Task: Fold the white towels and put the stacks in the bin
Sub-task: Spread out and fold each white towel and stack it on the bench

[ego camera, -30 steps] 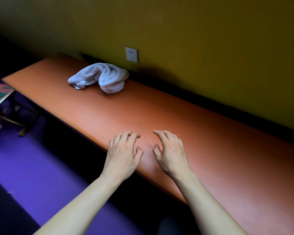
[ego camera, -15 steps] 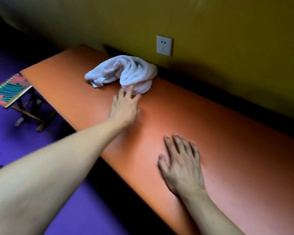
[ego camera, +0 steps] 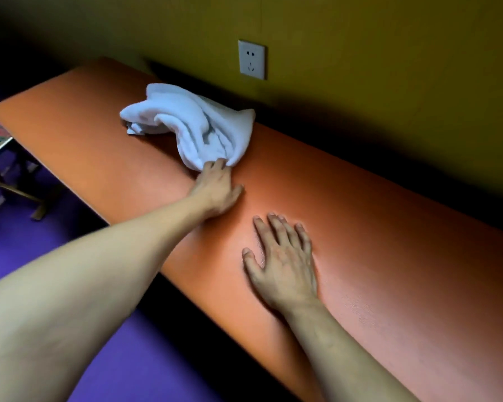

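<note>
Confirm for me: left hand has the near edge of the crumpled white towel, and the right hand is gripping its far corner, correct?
Not quite. In the head view the left hand holds the white towel's near edge, but the right hand lies flat on the orange table, apart from the towel.

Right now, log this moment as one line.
left hand: grips white towel edge | right hand: flat on orange table | towel: crumpled, unfolded

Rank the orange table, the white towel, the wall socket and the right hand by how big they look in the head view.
1. orange table
2. white towel
3. right hand, though it looks close to the towel and is nearer the camera, so that order is unsure
4. wall socket
</note>
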`<state>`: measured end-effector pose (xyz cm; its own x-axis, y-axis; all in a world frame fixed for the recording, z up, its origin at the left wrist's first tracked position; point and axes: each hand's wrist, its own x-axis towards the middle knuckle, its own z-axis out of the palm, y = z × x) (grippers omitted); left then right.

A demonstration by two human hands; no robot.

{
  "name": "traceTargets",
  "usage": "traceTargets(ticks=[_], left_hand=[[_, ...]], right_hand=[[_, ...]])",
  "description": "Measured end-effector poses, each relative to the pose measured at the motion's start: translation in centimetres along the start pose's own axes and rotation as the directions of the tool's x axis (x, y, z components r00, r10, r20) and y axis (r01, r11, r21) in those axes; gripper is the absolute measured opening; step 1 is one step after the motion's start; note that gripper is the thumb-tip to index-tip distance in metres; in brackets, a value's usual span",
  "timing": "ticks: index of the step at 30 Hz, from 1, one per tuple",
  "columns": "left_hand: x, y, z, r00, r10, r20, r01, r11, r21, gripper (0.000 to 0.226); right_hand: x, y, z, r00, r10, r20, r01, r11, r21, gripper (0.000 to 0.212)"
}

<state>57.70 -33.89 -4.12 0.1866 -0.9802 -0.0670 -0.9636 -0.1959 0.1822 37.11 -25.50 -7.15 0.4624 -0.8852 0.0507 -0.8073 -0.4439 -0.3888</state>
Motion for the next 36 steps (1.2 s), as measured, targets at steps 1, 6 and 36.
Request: traceTargets(ticks=[1, 6, 36], left_hand=[[-1.5, 0.3, 0.3, 1.0, 0.027, 0.004, -0.027, 1.0, -0.009, 0.058], [-8.8, 2.7, 0.4, 0.99, 0.118, 0.072, -0.12, 0.993, 0.019, 0.054], [-29.8, 24.2, -3.9, 0.785, 0.507, -0.355, -0.567, 0.819, -0.084, 0.062]], right_hand=[[0.0, 0.1, -0.1, 0.999, -0.006, 0.032, 0.005, 1.0, 0.017, 0.071], [0.6, 1.9, -2.3, 0.97, -0.036, 0.239, -0.008, 0.984, 0.179, 0.068], [-26.2, 12.5, -18.2, 0.912, 0.17, -0.373, -0.152, 0.985, 0.077, 0.014]])
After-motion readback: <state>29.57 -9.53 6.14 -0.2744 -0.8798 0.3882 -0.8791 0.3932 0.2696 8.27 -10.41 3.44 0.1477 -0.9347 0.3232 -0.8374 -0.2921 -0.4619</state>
